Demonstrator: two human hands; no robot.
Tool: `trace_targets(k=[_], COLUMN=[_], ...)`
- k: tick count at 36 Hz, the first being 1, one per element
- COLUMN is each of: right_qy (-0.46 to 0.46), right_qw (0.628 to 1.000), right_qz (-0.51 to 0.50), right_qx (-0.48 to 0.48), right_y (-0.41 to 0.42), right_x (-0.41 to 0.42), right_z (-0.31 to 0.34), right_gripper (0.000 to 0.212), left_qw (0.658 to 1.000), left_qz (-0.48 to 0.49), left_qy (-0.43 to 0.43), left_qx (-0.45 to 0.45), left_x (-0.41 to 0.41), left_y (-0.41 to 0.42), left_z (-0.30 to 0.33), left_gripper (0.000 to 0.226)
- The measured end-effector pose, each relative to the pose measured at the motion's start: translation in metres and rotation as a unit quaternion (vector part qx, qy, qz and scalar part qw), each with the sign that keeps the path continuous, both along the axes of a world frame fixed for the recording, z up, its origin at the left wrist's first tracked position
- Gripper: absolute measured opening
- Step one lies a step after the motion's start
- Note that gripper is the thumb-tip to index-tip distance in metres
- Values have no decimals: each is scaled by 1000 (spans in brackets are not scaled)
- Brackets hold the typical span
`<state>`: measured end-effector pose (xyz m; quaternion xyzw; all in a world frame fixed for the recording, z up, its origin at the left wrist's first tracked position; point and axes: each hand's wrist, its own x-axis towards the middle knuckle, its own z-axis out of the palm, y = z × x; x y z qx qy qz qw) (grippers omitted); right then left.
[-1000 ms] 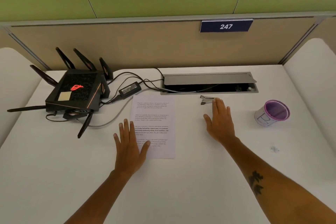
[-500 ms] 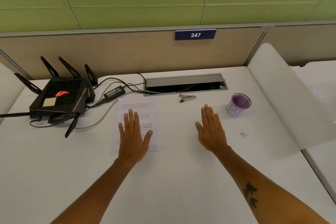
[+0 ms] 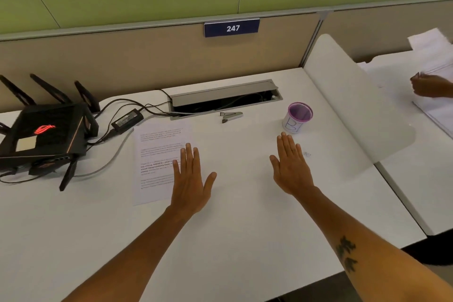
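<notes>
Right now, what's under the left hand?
The right edge of the printed sheet lies under the left hand; the thumb side is over bare desk. Text lines beneath are covered; contact cannot be told.

Between your left hand [image 3: 190, 179] and right hand [image 3: 291, 169] the desk [image 3: 240, 216] lies bare up to the stapler [image 3: 231, 116], but the cup [image 3: 297, 119] stands just beyond the right one and the router [image 3: 44, 135] crowds the far left.
</notes>
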<state>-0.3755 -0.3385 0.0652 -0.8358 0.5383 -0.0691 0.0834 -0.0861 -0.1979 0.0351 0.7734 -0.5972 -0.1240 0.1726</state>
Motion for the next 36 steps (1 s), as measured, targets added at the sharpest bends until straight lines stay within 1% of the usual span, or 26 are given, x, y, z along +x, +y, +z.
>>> trace_targets(k=[9,14,18,22,24,26,28,30,34,36], right_qy=[15,2,-32,-121,-136,-142,-141,-134,-126,-136], right_qw=[1000,999,999,991,987,986,985,987,991,990], right_qz=[-10,-12,-8,-54,-80,-89,-97,-90,-38,-16], right_qx=[23,33,26,-27,-30,-16,4,16,20,22], right_y=[-38,-58,-74,-92,-100,-105,-109,-110,-98,-94], right_x=[-64,-99,-122,-140,-145,-147,-146,-142,-131,-125], right_z=[-18,-27,-32,-34,-35,-37,-42,-48,-60,-64], right_gripper=[66,66,59,36,29,31,41,49,37,35], left_qw=[999,999,998,997,998,998,998,998,998,998], left_qz=[11,8,12,22,23,23,26,29,33,33], left_qy=[-15,-13,-2,-12,-25,-24,-27,-34,-40,-38], left_qx=[31,46,61,72,61,50,46,42,37,35], left_x=[-50,-81,-104,-117,-118,-117,-117,-118,-118,-118], left_y=[-19,-28,-29,-25,-23,-23,-24,-25,-26,-27], left_z=[-25,-37,-49,-61,-66,-69,-70,-70,-71,-72], left_gripper=[88,89,90,90,87,85,84,83,82,81])
